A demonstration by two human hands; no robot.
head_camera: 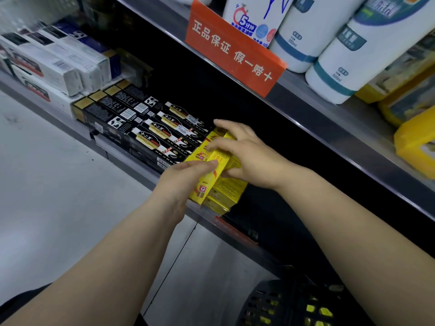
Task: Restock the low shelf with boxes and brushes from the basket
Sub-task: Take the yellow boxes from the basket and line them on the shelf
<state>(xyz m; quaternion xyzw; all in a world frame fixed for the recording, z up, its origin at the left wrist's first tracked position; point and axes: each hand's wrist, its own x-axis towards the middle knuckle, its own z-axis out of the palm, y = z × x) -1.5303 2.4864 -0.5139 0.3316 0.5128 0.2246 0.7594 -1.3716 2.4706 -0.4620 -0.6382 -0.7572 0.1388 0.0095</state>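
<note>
Two hands meet one long, glossy yellow carton [208, 182]. The right hand [247, 156] grips it with curled fingers; the left hand [183, 177] presses it with straight fingers.

Grey floor [47, 184]; metal upper shelf [329, 131].

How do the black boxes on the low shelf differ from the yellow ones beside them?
The black boxes carry gold and white print; the yellow boxes have red marks. The black boxes lie untouched in a flush row; the yellow boxes are touched by the left hand and right hand, the top one askew. Both are long cartons on the low shelf.
</note>
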